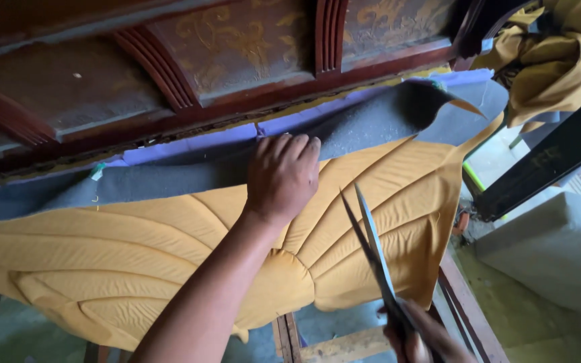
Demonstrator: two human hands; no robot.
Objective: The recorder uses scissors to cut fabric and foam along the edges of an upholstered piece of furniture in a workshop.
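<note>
2 hands were at work: the left hand (282, 176) pressed flat, fingers spread, pinning the yellow quilted panel (169, 262) and grey felt (344, 131) against the carved wooden frame (169, 67). The right hand (419, 339), clamped on scissors (373, 249) with blades slightly apart, had open room at the panel's right edge.

Both arms are bare: the left hand (282, 176) and forearm show no sleeve, ring or watch; only part of the right hand (419, 336) shows, also unsleeved.
</note>
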